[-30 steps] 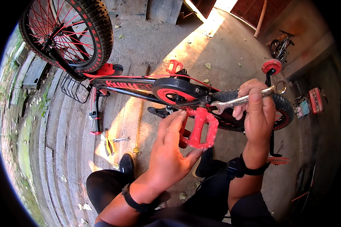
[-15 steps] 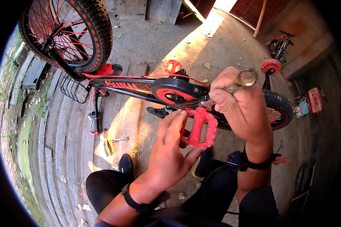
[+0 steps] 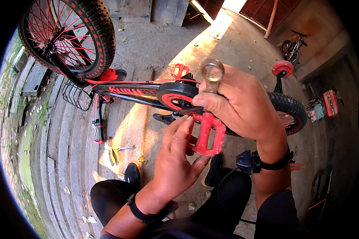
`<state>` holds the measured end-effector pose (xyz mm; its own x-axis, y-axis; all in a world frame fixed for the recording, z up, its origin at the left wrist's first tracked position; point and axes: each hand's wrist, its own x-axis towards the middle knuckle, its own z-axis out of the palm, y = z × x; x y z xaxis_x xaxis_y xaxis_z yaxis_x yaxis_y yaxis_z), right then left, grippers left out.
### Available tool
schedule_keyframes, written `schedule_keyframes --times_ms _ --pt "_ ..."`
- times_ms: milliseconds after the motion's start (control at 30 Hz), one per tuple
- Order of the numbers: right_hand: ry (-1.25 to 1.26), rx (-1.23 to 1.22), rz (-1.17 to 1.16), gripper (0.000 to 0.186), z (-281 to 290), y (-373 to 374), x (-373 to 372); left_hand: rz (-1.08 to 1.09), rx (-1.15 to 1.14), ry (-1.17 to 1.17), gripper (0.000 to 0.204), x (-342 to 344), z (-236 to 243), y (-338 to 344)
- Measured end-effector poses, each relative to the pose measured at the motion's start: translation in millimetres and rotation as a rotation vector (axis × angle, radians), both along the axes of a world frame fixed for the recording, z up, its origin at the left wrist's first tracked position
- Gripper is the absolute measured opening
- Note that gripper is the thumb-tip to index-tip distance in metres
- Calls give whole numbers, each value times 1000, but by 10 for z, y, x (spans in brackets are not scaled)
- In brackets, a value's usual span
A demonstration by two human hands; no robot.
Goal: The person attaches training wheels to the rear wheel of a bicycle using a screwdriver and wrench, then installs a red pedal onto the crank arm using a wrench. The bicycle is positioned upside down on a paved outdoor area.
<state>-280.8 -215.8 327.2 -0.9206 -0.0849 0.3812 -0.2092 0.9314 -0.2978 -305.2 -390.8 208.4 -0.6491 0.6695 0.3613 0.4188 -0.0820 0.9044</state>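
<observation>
A black and red bicycle (image 3: 135, 88) lies upturned in front of me, its front wheel raised at the far left. My left hand (image 3: 174, 149) is closed on the red pedal (image 3: 205, 137), thumb below and fingers along its left side. In my right hand (image 3: 243, 103) I grip a metal wrench (image 3: 214, 75); its ring end points up and away. The wrench's other end is hidden behind that hand, near the pedal axle. Just beyond the pedal is the red and black chain guard (image 3: 175, 97). The second red pedal (image 3: 180, 71) shows on the far side.
Yellow-handled pliers (image 3: 114, 153) and a small metal tool (image 3: 126, 148) lie on the planks to the left. A red training wheel (image 3: 282, 68) sticks up by the rear wheel (image 3: 291, 109). Another bicycle (image 3: 293, 49) stands at the far right wall.
My right hand has swung the wrench's ring end leftward, from the right of the pedal to above it. My left hand stays on the pedal.
</observation>
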Motion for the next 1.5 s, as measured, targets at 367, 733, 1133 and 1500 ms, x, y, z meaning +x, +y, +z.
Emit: schedule_keyframes --times_ms 367,733,1133,1500 --pt "194 -1090 -317 16 -721 62 719 3 2 12 87 -26 -19 -31" --pt "82 -2279 -71 56 -1410 -226 591 9 14 18 94 11 -47 6" --pt "212 -2301 -445 23 -1862 19 872 7 20 22 93 -3 -25 -3" --pt "271 -1663 -322 31 -1521 -22 757 18 56 -11 85 36 -27 -13"
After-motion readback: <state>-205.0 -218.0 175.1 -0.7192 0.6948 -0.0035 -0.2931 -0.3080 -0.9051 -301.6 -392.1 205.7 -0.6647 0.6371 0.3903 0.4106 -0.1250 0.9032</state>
